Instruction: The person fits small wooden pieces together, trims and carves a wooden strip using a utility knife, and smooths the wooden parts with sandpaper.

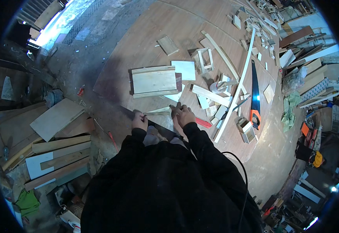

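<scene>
At the near edge of the work board, a short pale wooden strip (pixel 158 113) spans the gap between my two hands. My left hand (pixel 140 122) is closed at its left end. Around the right end curl the fingers of my right hand (pixel 184 115), covering that end. Just beyond lies a pale wooden panel with moulded long edges (pixel 154 80). White sheets (pixel 184 70) lie partly under and beside it. A red flat bar (pixel 203 122) rests to the right of my right hand.
A handsaw with an orange handle (pixel 255 118) lies to the right, beside a long pale batten (pixel 236 93). Near them are a small wooden frame (pixel 203 61), a glue bottle (pixel 216 87) and a small open box (pixel 246 131). Stacked boards (pixel 59 155) stand at left. A black cable (pixel 244 167) hangs by my right side.
</scene>
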`<state>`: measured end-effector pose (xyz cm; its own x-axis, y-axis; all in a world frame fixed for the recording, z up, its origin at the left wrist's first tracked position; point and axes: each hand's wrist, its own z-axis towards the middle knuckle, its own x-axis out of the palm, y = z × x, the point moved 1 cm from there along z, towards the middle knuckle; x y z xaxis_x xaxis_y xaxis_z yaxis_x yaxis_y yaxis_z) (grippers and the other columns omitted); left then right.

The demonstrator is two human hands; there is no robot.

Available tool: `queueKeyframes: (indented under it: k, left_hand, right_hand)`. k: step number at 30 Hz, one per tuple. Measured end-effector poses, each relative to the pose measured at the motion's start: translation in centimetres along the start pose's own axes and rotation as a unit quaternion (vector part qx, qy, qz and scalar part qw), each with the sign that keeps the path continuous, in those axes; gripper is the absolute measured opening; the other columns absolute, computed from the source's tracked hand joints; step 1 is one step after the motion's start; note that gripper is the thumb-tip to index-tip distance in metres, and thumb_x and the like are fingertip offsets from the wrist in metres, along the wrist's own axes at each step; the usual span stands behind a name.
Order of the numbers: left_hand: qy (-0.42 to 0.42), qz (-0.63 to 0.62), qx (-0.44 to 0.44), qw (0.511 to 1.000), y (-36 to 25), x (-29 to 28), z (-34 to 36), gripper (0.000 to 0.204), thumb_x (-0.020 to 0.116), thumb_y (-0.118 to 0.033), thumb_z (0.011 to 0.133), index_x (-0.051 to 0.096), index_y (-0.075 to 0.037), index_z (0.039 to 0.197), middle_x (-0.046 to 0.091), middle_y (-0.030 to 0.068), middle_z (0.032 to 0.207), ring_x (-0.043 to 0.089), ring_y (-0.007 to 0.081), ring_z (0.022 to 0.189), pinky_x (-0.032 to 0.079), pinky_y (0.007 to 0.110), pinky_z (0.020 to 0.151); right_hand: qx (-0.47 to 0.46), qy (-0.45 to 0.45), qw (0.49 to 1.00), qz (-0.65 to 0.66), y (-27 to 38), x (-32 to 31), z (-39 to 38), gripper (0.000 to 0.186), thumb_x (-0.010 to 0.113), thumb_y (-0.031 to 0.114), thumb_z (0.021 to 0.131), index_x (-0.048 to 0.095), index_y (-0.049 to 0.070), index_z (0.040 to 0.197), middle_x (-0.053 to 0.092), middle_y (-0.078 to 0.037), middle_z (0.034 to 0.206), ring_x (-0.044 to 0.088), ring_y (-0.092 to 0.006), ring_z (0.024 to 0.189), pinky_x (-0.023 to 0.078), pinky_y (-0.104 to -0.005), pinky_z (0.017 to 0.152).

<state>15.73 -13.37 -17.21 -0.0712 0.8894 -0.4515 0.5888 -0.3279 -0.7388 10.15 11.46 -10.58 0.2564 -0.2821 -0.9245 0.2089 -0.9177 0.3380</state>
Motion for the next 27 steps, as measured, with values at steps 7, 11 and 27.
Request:
queueKeyframes:
  k: [7, 11, 27]
  left_hand:
    - [0.029, 0.357, 0.403, 0.842, -4.3, 0.0, 1.3, 0.058, 0.075, -0.028, 0.074, 0.058, -0.019, 0.128, 0.051, 0.0028, 0.128, 0.043, 0.0286, 0.121, 0.036, 0.049, 0.098]
    - [0.068, 0.374, 0.393, 0.837, -5.0, 1.0, 2.3, 0.046, 0.073, -0.028, 0.076, 0.062, -0.014, 0.118, 0.055, 0.0051, 0.117, 0.047, 0.0275, 0.116, 0.035, 0.047, 0.098]
    - [0.294, 0.04, 0.256, 0.92, -8.4, 1.4, 1.5, 0.026, 0.074, -0.014, 0.076, 0.058, -0.002, 0.093, 0.064, 0.0127, 0.083, 0.064, 0.0251, 0.067, 0.051, 0.037, 0.061]
  right_hand:
    - [0.051, -0.034, 0.997, -0.045, 0.3, 2.6, 2.5, 0.033, 0.059, 0.022, 0.087, 0.067, 0.032, 0.118, 0.059, -0.002, 0.1, 0.06, -0.0269, 0.092, 0.051, -0.0425, 0.076]
    - [0.147, -0.074, 0.98, -0.111, -0.5, 1.9, 1.9, 0.027, 0.067, 0.029, 0.081, 0.069, 0.022, 0.107, 0.062, -0.002, 0.101, 0.06, -0.0278, 0.094, 0.05, -0.045, 0.076]
    - [0.22, -0.169, 0.907, 0.317, 3.5, -2.4, -4.0, 0.039, 0.072, 0.023, 0.087, 0.065, 0.007, 0.122, 0.062, -0.009, 0.092, 0.058, -0.0131, 0.071, 0.05, -0.0275, 0.066]
